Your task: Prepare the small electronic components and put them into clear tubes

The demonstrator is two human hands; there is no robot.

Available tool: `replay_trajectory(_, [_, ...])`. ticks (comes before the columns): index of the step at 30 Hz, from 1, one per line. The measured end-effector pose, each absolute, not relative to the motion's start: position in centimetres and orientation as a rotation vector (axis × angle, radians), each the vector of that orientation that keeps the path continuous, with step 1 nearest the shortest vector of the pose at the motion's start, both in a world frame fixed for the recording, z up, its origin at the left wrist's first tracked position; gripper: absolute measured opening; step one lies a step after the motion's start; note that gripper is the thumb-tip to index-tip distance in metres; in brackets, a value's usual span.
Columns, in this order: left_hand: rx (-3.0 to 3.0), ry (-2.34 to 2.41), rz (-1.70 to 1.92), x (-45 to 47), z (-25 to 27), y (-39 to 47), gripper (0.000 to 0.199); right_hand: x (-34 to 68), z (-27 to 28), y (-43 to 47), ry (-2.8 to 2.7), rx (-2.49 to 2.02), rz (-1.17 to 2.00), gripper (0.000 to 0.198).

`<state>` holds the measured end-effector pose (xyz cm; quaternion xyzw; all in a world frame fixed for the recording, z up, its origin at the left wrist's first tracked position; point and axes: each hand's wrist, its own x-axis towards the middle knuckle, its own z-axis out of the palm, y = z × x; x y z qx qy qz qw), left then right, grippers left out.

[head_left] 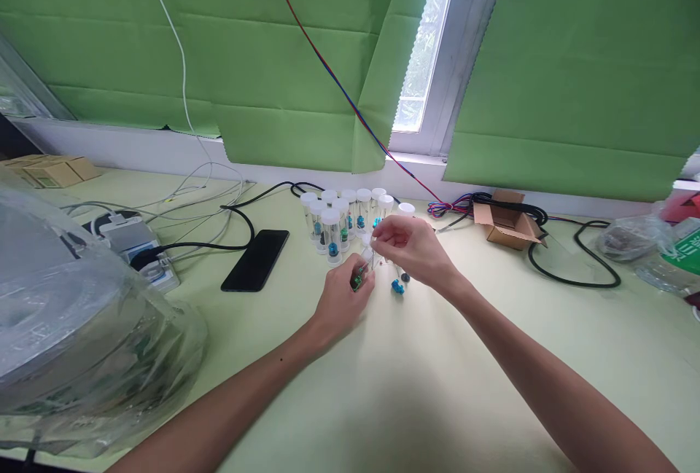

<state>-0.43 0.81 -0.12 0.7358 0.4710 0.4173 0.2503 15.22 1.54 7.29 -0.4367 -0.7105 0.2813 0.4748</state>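
My left hand (343, 294) is closed around a small green piece (357, 278), partly hidden by its fingers; whether a clear tube surrounds it I cannot tell. Above it my right hand (409, 245) pinches a thin upright rod (373, 258) that reaches down toward the left hand. A small blue piece (397, 286) lies on the table just below the right hand, near a dark round piece (405, 278). Behind both hands stand several clear tubes (331, 229) with white caps, with blue or green pieces inside.
To the left lie a black phone (255, 260) and a power strip (156, 269) with cables. A plastic-wrapped spool (82, 320) fills the near left. On the right are an open cardboard box (506, 229), a black cable (574, 283) and a clear plastic bottle (667, 269).
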Motion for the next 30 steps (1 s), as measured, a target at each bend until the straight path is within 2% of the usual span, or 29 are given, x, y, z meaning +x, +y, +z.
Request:
replay_trajectory(16, [2.007, 1.300, 1.166, -0.5, 0.0, 0.8, 0.019, 15.7, 7.3, 2.1, -1.723, -1.040, 0.699, 0.015])
replay_trajectory(24, [1.818, 1.387, 1.447, -0.5, 0.6, 0.7, 0.021, 15.5, 5.0, 3.1, -1.845, -1.241, 0.552, 0.011])
replay_trajectory(30, [1.809, 1.250, 1.398, -0.4, 0.4, 0.3, 0.019, 15.3, 1.2, 4.1, -2.221, -1.270, 0.346, 0.039])
